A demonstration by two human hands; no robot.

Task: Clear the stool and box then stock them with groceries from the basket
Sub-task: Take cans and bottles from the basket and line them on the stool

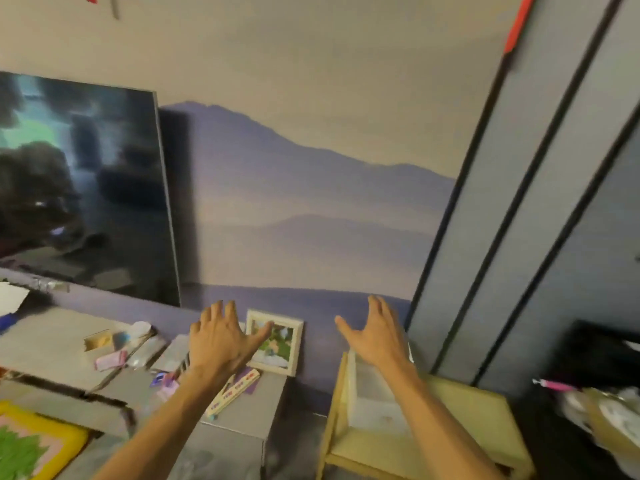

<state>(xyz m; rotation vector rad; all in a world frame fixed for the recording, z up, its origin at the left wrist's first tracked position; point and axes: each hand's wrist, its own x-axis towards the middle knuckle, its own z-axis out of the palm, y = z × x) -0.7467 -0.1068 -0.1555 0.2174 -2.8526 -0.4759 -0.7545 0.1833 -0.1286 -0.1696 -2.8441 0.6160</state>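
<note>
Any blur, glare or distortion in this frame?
Head view: motion blur throughout, worst on the clutter at the right edge; the dark screen mirrors the room; wide-angle tilts the wardrobe panels; left hand and right hand spread open, edges smeared.

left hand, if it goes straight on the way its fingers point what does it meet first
Probably the mural wall, just right of the big screen. The left hand is open, fingers pointing away at it. Its thumb overlaps the small framed picture in view, though depth is unclear.
</note>
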